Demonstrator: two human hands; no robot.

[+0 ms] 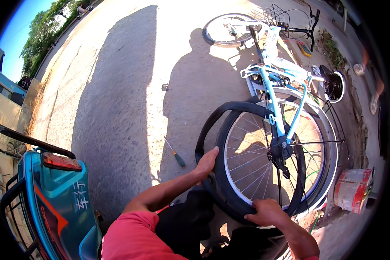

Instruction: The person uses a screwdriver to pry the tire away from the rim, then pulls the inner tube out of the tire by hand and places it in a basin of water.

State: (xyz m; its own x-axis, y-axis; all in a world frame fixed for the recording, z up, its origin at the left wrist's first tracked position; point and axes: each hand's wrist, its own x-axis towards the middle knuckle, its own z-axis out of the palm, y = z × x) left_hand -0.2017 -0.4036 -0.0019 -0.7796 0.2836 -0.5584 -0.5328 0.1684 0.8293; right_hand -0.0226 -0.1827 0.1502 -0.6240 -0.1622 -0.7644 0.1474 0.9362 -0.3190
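Observation:
A light blue and white bicycle [275,95] lies on its side on the ground to the right. Its spoked rear wheel [247,149] is closest to me, with a black tyre [221,151] along the white rim. My left hand [207,164] grips the tyre's left side, thumb on top and most fingers hidden beneath. At the wheel's near edge, my right hand [266,212] is closed over the tyre beside the rim. A loose black rubber loop [206,125] passes around the wheel and frame; whether it is an inner tube or another tyre I cannot tell.
A screwdriver [177,158] lies on the concrete left of the wheel. At my left stands a teal vehicle part [60,195] with a red light. A red-and-white bucket [353,190], a small white-rimmed wheel [335,86] and someone's feet [366,86] are on the right.

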